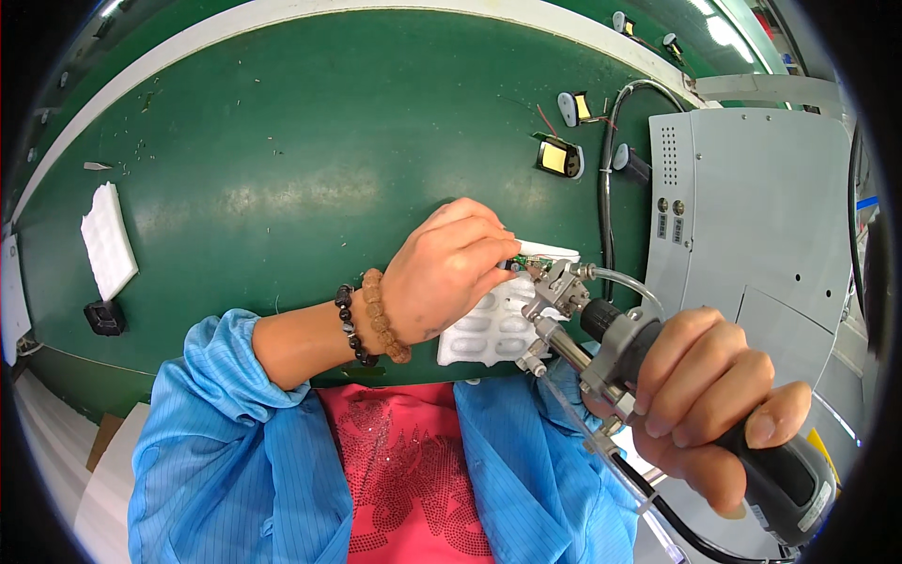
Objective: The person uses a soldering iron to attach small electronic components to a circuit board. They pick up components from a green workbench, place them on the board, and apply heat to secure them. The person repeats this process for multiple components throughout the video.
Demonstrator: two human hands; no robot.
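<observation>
My right hand (705,395) is wrapped round the dark handle of an electric screwdriver (613,340) with a metal feed head and tubes attached. Its tip points left, right by the fingers of my left hand (446,268). Those fingers are pinched on a small part with a green circuit board (522,262), mostly hidden behind fingertips and the tool head. Whether the tip touches the board I cannot tell. Under the tool and my left hand lies a white moulded tray (474,340) with rounded hollows.
A grey machine cabinet (752,216) stands at the right, a black cable (606,179) curving beside it. Several small black-and-grey housings, one with a yellow patch (555,158), lie at the back right. At the left are a white foam piece (109,242) and a black block (104,319).
</observation>
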